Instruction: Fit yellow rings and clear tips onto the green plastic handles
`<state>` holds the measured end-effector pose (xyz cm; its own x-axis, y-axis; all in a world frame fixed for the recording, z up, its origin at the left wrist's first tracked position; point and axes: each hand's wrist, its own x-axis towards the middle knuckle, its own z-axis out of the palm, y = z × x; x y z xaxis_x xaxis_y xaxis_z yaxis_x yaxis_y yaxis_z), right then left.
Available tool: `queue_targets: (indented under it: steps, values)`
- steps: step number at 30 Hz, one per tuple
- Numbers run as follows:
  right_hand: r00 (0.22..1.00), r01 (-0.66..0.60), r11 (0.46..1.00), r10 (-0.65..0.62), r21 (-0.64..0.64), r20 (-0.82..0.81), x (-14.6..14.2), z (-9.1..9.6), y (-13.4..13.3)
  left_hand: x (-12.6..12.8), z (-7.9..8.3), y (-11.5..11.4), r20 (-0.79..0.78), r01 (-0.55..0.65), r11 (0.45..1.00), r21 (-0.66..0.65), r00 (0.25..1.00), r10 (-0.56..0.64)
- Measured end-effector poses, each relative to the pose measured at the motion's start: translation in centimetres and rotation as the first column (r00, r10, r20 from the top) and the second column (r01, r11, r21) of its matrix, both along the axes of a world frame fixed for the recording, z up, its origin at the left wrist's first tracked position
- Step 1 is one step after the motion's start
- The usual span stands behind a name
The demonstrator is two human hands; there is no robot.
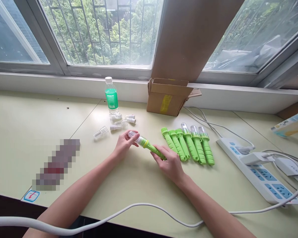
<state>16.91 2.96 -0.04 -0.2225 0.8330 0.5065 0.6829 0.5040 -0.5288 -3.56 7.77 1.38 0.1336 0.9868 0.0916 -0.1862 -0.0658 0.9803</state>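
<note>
Between my hands is a green flashlight-like stick with a clear cap, tilted above the table. My left hand grips its clear cap between thumb and fingers. Around the green handle, my right hand is closed. Right of it lie several more green sticks in a row, some with clear caps on and some without. Beyond my left hand are loose clear caps and white inner parts.
A water bottle stands near the windowsill, beside an open cardboard box. On the right lies a power strip with plugs and cables. A white cable crosses the front edge near my forearms. A pixelated patch covers something at left.
</note>
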Motion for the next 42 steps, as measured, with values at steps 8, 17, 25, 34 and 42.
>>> queue_targets:
  steps: [8, 17, 25, 34, 42]
  values:
    - [1.000, -0.008, 1.000, 0.008, -0.016, -0.011, 0.2, 0.0, 0.1, -0.2, -0.1, 0.1, 0.014, 0.051, 0.998, -0.025, 0.999, -0.051]
    - [0.994, -0.072, 0.983, 0.057, -0.171, -0.088, -0.2, 1.3, -0.3, -0.2, -0.3, 0.1, 0.021, 0.053, 0.994, -0.091, 0.998, -0.051]
    - [0.975, -0.136, 0.906, 0.051, -0.402, -0.215, -0.3, 1.9, -0.3, -0.4, -0.4, 0.3, 0.053, 0.088, 0.992, -0.094, 0.995, -0.083]
    - [0.728, -0.568, 0.363, -0.199, -0.739, -0.656, 0.2, 2.5, -0.1, -0.6, 0.1, 0.3, 0.098, 0.170, 0.983, -0.070, 0.982, -0.163]
    - [0.692, -0.636, 0.295, -0.189, -0.713, -0.696, 0.9, 2.7, 0.1, -0.8, 0.4, 0.3, 0.116, 0.195, 0.981, -0.026, 0.975, -0.190]
